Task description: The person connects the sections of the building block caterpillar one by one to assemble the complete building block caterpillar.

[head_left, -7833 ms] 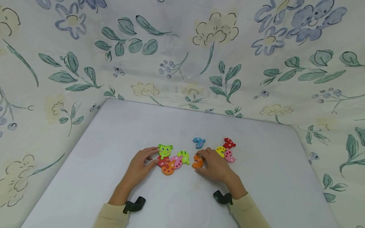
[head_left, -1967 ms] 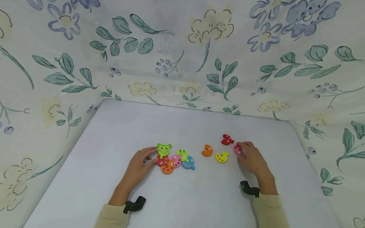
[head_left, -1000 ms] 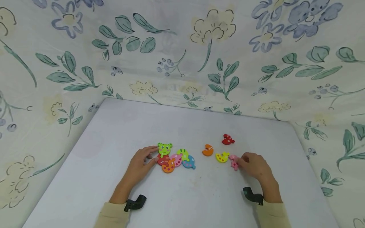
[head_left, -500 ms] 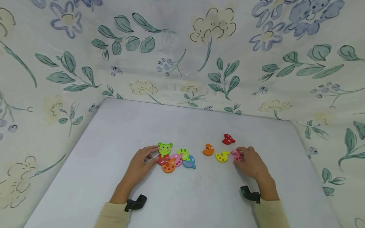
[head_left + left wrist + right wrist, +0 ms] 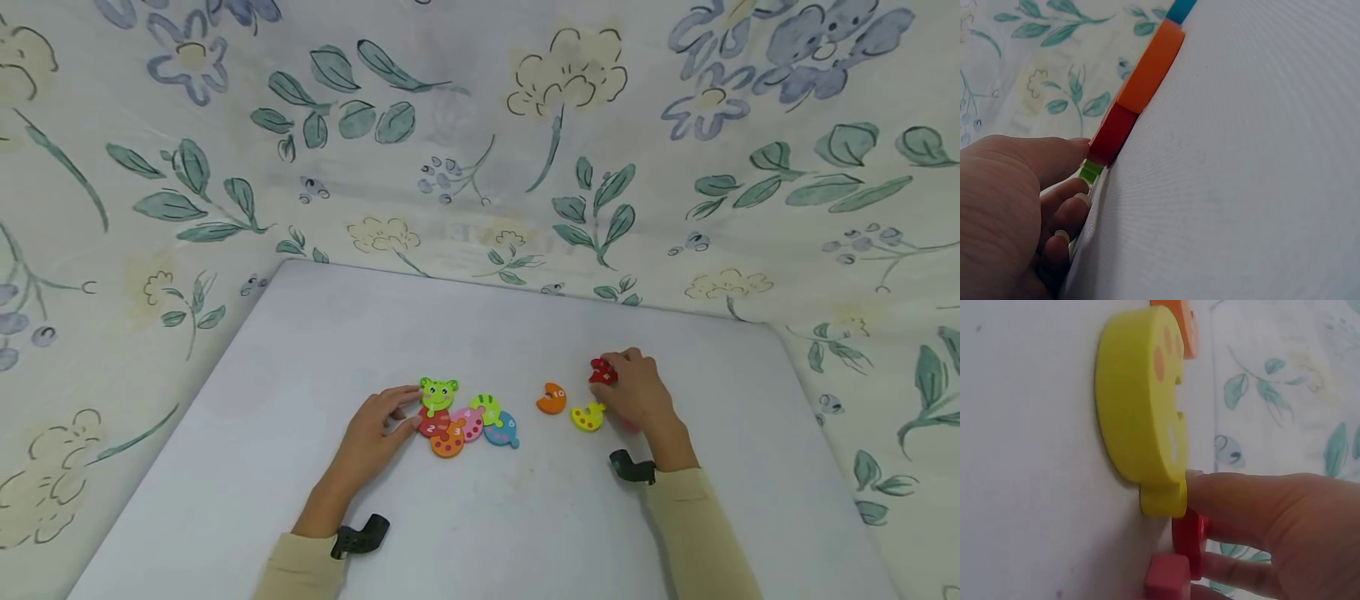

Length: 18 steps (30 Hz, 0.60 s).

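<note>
Joined puzzle pieces form a curved caterpillar: a green frog-like head (image 5: 437,395), red 2 (image 5: 432,423), orange 3 (image 5: 447,442), pink 4 (image 5: 471,424), green striped (image 5: 486,410) and blue 6 (image 5: 501,430). My left hand (image 5: 375,437) rests at its left end, thumb tip against the red 2's edge and fingers by the head, as the left wrist view shows. At right, my right hand (image 5: 637,396) pinches a loose red striped puzzle piece (image 5: 602,372) between thumb and fingers. A pink piece (image 5: 1168,575) lies beneath that hand, mostly hidden from above.
Loose orange piece 10 (image 5: 552,398) and a yellow dotted piece (image 5: 587,417) lie between the caterpillar and my right hand. Everything is on a white table (image 5: 480,533), backed by floral cloth (image 5: 480,125). Each wrist wears a black camera mount (image 5: 362,536).
The blue 6 has joined the caterpillar since the oldest frame. My right hand has let go of the pink piece and moved up to the red striped one. The left hand stays put.
</note>
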Motion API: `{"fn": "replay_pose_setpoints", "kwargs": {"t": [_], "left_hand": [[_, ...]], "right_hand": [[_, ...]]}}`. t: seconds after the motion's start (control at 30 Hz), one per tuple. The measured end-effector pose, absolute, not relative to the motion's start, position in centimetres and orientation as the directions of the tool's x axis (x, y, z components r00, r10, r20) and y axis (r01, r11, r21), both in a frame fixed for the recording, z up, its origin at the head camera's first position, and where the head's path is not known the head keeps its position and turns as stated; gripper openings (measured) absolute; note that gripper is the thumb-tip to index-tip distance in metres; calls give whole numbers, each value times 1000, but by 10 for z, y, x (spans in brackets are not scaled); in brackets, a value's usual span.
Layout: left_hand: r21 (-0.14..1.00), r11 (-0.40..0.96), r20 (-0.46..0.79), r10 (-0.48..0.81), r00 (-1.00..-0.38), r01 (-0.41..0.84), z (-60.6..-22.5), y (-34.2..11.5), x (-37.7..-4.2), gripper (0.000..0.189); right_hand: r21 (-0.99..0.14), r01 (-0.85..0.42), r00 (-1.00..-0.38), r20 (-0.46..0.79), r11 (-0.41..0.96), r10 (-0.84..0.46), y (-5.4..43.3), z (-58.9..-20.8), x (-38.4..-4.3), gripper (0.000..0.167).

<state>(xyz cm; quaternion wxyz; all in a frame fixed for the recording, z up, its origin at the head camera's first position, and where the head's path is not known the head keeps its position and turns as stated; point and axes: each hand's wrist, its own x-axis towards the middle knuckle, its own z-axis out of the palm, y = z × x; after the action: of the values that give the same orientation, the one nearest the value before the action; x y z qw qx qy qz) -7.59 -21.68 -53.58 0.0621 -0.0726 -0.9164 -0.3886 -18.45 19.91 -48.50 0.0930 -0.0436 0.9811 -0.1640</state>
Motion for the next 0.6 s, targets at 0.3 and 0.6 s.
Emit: {"fn": "replay_pose_setpoints", "kwargs": {"t": [0.3,0.6], "left_hand": [[697,695,168,86,-982,180,-536,-217,-74,45],[697,692,174,93,-980,189,-536,-217,-76,46]], "right_hand": [[-461,-79,-992,-49,884,-114,176,-472,-152,61],[-470,-199,-965,-58,860,-255,123,-472,-101,62]]}}
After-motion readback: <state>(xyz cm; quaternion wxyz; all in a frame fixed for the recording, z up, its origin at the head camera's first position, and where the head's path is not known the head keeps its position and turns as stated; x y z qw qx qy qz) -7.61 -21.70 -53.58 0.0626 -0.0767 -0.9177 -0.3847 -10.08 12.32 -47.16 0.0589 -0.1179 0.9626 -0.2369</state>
